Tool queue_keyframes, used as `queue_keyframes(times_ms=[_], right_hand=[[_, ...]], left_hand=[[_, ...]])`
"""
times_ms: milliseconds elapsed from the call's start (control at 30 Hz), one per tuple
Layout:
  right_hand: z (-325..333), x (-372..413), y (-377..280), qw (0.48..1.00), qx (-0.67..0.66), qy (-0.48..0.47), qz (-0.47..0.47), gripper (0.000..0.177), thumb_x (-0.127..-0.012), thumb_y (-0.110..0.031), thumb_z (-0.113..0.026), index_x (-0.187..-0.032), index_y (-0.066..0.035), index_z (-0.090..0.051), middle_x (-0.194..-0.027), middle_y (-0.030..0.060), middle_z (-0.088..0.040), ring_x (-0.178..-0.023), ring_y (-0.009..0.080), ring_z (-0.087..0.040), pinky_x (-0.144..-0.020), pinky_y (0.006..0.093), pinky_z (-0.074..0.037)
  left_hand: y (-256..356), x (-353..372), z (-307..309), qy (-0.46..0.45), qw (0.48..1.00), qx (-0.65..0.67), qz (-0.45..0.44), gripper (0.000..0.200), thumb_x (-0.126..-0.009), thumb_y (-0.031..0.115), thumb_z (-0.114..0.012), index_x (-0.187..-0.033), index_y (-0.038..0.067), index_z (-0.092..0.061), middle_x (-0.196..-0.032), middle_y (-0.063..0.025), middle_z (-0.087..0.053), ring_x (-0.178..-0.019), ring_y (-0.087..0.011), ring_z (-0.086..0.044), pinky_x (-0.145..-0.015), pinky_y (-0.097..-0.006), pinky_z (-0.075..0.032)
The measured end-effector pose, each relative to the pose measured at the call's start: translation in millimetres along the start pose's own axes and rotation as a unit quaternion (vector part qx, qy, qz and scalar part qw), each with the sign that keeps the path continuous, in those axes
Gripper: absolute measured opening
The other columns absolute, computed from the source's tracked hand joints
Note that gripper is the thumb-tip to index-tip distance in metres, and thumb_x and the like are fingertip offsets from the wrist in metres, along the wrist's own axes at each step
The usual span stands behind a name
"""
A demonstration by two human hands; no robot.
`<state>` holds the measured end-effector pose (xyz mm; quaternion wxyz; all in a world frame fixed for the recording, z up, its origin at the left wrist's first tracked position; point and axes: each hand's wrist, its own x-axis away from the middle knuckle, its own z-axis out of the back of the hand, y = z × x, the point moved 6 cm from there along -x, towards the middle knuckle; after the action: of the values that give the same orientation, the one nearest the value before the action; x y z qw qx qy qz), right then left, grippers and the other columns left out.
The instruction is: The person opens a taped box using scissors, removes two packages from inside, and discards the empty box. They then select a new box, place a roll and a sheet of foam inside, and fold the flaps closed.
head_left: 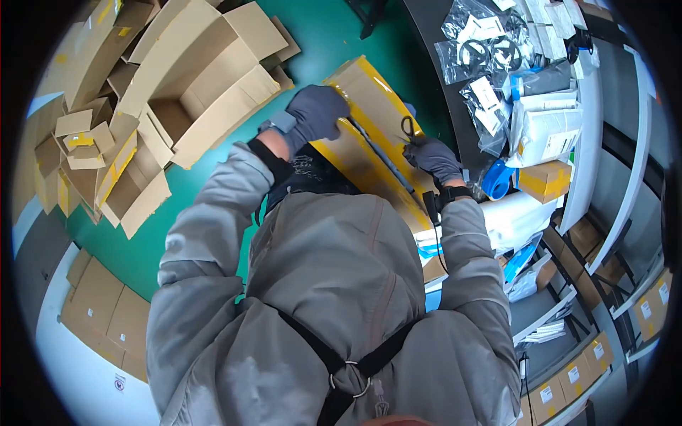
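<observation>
Gripping taped box (373, 106) at 12 o'clock, L hand (316, 113) has fingers curled on its edge. R hand (435, 160), 1 o'clock, is clenched on scissors (408, 130). Risk: blade skids on glossy yellow tape (348, 153) toward L hand, or digs into contents.

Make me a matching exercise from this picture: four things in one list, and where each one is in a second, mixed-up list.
Things:
1 scissors
2 empty cartons
3 plastic bags
4 taped box

Places:
a on the green floor
b on the dark table
c under the left hand
d in the right hand

Pairs: 1-d, 2-a, 3-b, 4-c.
</observation>
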<state>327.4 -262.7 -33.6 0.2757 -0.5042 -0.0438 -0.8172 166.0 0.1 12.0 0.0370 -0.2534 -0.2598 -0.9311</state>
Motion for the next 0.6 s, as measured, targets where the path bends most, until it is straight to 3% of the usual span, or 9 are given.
queue_keyframes(times_ms=[100, 200, 300, 367, 433, 467, 567, 600], right_hand=[[3.6, -3.0, 3.5, 0.999, 0.021, 0.025, 0.023, 0.040, -0.098, -0.040, -0.068, -0.117, -0.006, -0.078, -0.096, 0.0158, -0.078, -0.089, 0.0285, -0.075, -0.083, 0.0389, -0.055], [13.0, -13.1, -0.6, 0.999, 0.002, 0.027, 0.031, 0.040, -0.098, -0.041, -0.068, -0.117, -0.006, -0.078, -0.094, 0.0158, -0.078, -0.085, 0.0269, -0.074, -0.081, 0.0389, -0.055], [13.0, -12.0, -1.8, 0.997, -0.002, -0.059, -0.054, 0.047, -0.092, -0.046, -0.068, -0.121, -0.010, -0.078, -0.107, 0.0192, -0.078, -0.099, 0.0356, -0.075, -0.088, 0.0429, -0.057], [14.6, -10.0, 4.1, 0.997, -0.025, -0.048, -0.053, 0.047, -0.092, -0.046, -0.069, -0.121, -0.009, -0.078, -0.106, 0.0187, -0.078, -0.099, 0.0349, -0.075, -0.087, 0.0428, -0.057], [10.2, -4.8, 15.6, 0.996, -0.055, -0.040, -0.051, 0.047, -0.090, -0.045, -0.070, -0.120, -0.009, -0.078, -0.103, 0.0176, -0.079, -0.097, 0.0334, -0.076, -0.086, 0.0424, -0.057], [10.1, -1.7, 16.2, 0.996, -0.065, -0.039, -0.053, 0.047, -0.090, -0.045, -0.070, -0.120, -0.009, -0.078, -0.103, 0.0176, -0.079, -0.097, 0.0334, -0.076, -0.086, 0.0424, -0.057], [22.1, 5.4, -1.6, 0.996, -0.056, -0.041, -0.052, 0.040, -0.095, -0.039, -0.071, -0.112, -0.003, -0.077, -0.083, 0.0133, -0.074, -0.075, 0.0265, -0.071, -0.074, 0.0393, -0.053], [23.8, 4.3, -4.0, 0.996, -0.062, -0.035, -0.048, 0.040, -0.095, -0.039, -0.071, -0.112, -0.003, -0.077, -0.083, 0.0133, -0.074, -0.075, 0.0265, -0.071, -0.074, 0.0393, -0.053]], left_hand=[[-21.6, -11.7, -0.6, 0.003, 1.000, 0.004, -0.002, 0.056, -0.065, 0.034, -0.085, -0.118, 0.016, -0.079, -0.105, -0.0130, -0.077, -0.101, -0.0358, -0.074, -0.082, -0.0482, -0.060], [-46.4, -52.9, -19.3, -0.078, 0.991, -0.068, -0.079, 0.050, -0.070, 0.038, -0.081, -0.115, 0.017, -0.080, -0.104, -0.0129, -0.076, -0.100, -0.0372, -0.073, -0.083, -0.0493, -0.059], [-37.8, -46.1, -28.7, -0.055, 0.995, -0.057, -0.057, 0.051, -0.070, 0.043, -0.082, -0.114, 0.017, -0.080, -0.103, -0.0133, -0.077, -0.098, -0.0380, -0.073, -0.084, -0.0489, -0.059], [-24.6, -33.8, -19.5, -0.046, 0.995, -0.065, -0.060, 0.052, -0.070, 0.045, -0.082, -0.113, 0.016, -0.080, -0.102, -0.0135, -0.077, -0.098, -0.0385, -0.073, -0.084, -0.0487, -0.059], [-23.2, 2.4, -7.9, 0.030, 0.997, 0.071, 0.026, 0.050, -0.070, 0.050, -0.083, -0.105, 0.013, -0.082, -0.095, -0.0155, -0.075, -0.098, -0.0388, -0.072, -0.085, -0.0471, -0.057], [-14.2, 16.3, -1.1, 0.023, 0.997, 0.065, 0.021, 0.050, -0.070, 0.050, -0.083, -0.105, 0.013, -0.082, -0.095, -0.0155, -0.075, -0.098, -0.0388, -0.072, -0.085, -0.0471, -0.057], [-5.9, 54.7, 40.0, 0.014, 0.997, 0.063, 0.047, 0.055, -0.081, 0.058, -0.077, -0.105, 0.009, -0.081, -0.094, -0.0174, -0.075, -0.097, -0.0383, -0.073, -0.085, -0.0457, -0.056], [-13.3, 54.0, 42.6, 0.016, 0.997, 0.054, 0.047, 0.055, -0.081, 0.058, -0.077, -0.105, 0.009, -0.081, -0.094, -0.0174, -0.075, -0.097, -0.0383, -0.073, -0.085, -0.0457, -0.056]])
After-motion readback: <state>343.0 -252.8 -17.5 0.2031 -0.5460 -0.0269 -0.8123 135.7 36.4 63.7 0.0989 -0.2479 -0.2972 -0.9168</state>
